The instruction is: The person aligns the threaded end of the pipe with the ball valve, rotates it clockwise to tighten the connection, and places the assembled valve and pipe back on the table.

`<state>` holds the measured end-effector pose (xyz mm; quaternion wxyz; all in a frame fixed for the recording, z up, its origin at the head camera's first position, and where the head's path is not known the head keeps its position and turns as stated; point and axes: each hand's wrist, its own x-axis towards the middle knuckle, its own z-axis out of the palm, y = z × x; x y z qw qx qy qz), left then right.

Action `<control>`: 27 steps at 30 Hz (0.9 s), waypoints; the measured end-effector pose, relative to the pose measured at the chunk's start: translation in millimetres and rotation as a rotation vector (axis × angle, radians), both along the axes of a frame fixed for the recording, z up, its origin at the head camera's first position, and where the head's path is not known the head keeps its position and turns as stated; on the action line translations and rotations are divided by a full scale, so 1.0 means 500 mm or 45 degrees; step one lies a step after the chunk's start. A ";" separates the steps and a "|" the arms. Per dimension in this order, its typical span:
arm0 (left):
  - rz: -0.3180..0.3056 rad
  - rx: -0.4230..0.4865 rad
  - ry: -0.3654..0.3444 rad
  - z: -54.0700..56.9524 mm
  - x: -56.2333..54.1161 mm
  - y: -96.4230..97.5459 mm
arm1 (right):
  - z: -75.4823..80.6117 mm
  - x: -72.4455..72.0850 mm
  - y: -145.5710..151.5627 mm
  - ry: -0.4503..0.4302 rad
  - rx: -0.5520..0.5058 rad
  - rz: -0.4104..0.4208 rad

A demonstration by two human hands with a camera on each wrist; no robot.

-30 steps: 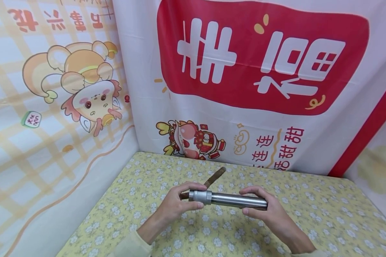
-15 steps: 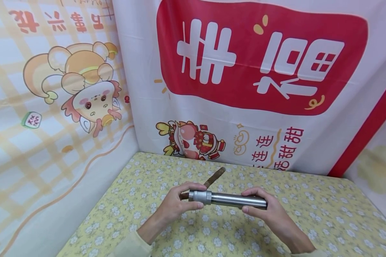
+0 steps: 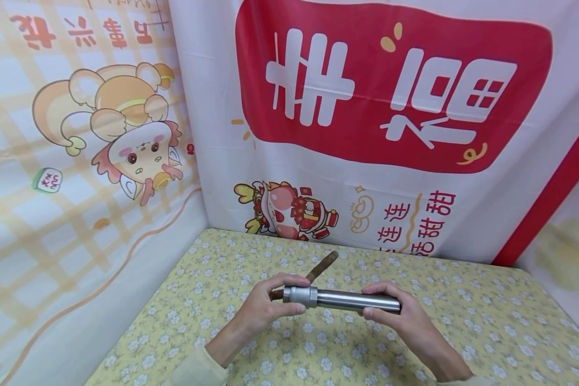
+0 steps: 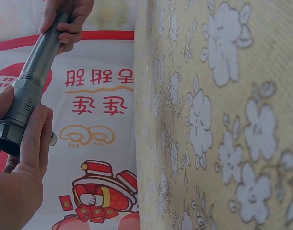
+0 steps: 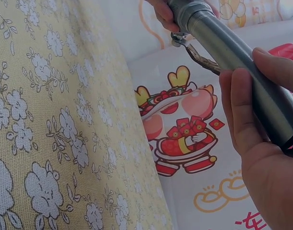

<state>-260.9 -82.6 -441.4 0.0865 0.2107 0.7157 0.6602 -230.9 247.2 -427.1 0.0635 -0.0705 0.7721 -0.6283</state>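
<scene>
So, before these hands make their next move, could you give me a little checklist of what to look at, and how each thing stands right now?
1. Left hand gripping the metal fitting: ok.
2. Right hand holding the pipe: ok, near its free end.
3. Pipe in line with the metal fitting: ok, it looks straight.
4. Pipe clear of the flowered tablecloth: ok, the left wrist view shows a gap.
5. Threads fully hidden: not ok, some show beside the metal fitting.
6. Pipe screwed tight: cannot tell from these pictures.
</scene>
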 end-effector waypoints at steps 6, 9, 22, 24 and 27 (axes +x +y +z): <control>-0.005 0.000 -0.001 -0.002 0.000 0.000 | -0.001 -0.002 -0.003 -0.021 -0.006 -0.018; -0.011 0.004 -0.004 -0.002 0.000 0.000 | -0.001 -0.003 -0.004 -0.029 -0.014 -0.022; -0.003 -0.010 0.008 -0.002 0.001 0.000 | -0.005 0.000 0.001 0.012 -0.010 0.067; 0.003 -0.021 0.030 -0.003 0.001 0.000 | -0.005 0.000 0.002 0.015 -0.015 0.079; 0.010 -0.035 0.054 -0.004 -0.001 -0.001 | -0.005 0.001 0.003 0.020 -0.021 0.094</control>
